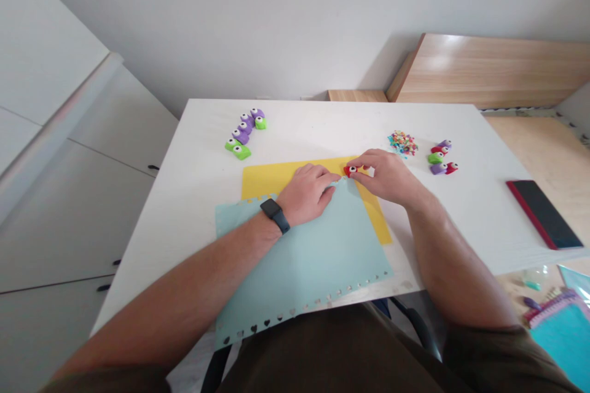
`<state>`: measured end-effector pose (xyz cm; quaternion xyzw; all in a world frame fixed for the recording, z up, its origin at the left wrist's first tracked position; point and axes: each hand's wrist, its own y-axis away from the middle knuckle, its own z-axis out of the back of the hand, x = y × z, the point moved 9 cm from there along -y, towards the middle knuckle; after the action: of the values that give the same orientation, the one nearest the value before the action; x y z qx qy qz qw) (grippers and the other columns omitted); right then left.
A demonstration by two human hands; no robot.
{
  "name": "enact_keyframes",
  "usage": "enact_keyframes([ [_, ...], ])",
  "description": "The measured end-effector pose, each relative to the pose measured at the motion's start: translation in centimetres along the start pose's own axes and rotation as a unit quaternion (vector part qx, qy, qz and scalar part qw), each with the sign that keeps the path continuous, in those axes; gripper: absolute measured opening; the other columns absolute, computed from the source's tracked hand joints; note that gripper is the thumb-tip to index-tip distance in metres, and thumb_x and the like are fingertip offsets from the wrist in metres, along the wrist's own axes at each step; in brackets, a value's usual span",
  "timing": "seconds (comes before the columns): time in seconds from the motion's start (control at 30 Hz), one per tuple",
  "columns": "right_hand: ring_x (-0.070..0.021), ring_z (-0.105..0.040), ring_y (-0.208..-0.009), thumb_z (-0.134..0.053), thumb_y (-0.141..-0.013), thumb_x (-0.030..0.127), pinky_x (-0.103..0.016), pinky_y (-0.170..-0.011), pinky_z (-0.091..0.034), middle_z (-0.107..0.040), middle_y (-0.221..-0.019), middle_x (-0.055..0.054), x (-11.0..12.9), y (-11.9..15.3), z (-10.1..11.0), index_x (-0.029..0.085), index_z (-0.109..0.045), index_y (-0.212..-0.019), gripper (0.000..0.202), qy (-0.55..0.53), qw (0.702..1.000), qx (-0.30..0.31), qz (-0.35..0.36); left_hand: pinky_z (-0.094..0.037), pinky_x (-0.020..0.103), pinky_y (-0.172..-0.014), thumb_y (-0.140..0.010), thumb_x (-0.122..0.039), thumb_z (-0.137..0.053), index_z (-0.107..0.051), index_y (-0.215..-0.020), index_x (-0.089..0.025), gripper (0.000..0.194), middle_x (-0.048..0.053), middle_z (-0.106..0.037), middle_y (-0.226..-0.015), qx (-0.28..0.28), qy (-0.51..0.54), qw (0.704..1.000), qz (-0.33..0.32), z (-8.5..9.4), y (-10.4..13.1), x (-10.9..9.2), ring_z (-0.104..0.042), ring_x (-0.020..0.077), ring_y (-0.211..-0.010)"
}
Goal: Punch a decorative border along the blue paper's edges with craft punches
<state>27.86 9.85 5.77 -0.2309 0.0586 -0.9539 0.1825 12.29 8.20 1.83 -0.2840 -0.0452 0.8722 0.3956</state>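
Left hand (308, 191) — fingers slightly spread — likely steadies the blue sheet (327, 249) for the right hand (389, 176), whose fingers pinch a red punch (349, 171).

On my feed the body wears a dark brown shirt (327, 353), plain across the part I can see. Its right sleeve (483, 350) is short and loose, ending in a straight hem; of the left sleeve (115, 379) I get only a matching dark edge. Around the left wrist I see a smartwatch (271, 207) with a black, rounded-corner rectangular face and a smooth dark blue-grey strap (281, 221). Both forearms and hands (389, 177) look bare to me.
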Motion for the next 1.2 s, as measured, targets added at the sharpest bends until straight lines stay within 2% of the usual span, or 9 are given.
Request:
enact_keyframes([
  [0.37, -0.0219, -0.072, -0.089, -0.071, -0.094, 0.027, -0.035, -0.083, -0.053, -0.079, -0.099, -0.007, -0.25, 0.03, -0.12, 0.024, -0.085, -0.107, 0.019, -0.021, 1.0, 0.003, -0.013, -0.049, 0.047, -0.1, -0.106, -0.025, -0.052, -0.07, -0.129, -0.02, 0.031, 0.011, -0.07, -0.115, 0.004, -0.003, 1.0, 0.001, -0.2, 0.07, 0.03, -0.061, 0.0268, -0.109],
  [0.77, -0.0231, -0.073, -0.093, -0.07, -0.094, 0.025, -0.038, -0.087, -0.055, -0.08, -0.102, -0.007, -0.38, 0.21, -0.12, 0.026, -0.084, -0.109, 0.02, -0.043, 0.999, 0.013, -0.025, -0.05, 0.048, -0.099, -0.105, -0.024, -0.052, -0.07, -0.128, -0.023, 0.029, 0.01, -0.07, -0.114, 0.012, 0.004, 1.0, 0.017, -0.05, 0.1, 0.05, -0.061, 0.0266, -0.108],
  [1.2, -0.0211, -0.072, -0.088, -0.069, -0.094, 0.026, -0.038, -0.087, -0.057, -0.079, -0.103, -0.007, -0.5, 0.28, -0.36, 0.025, -0.082, -0.11, 0.02, -0.071, 0.997, 0.019, -0.019, -0.05, 0.049, -0.099, -0.104, -0.023, -0.054, -0.07, -0.128, -0.024, 0.029, 0.01, -0.07, -0.114, 0.013, 0.012, 0.999, 0.029, 0.02, 0.13, 0.13, -0.062, 0.027, -0.108],
])
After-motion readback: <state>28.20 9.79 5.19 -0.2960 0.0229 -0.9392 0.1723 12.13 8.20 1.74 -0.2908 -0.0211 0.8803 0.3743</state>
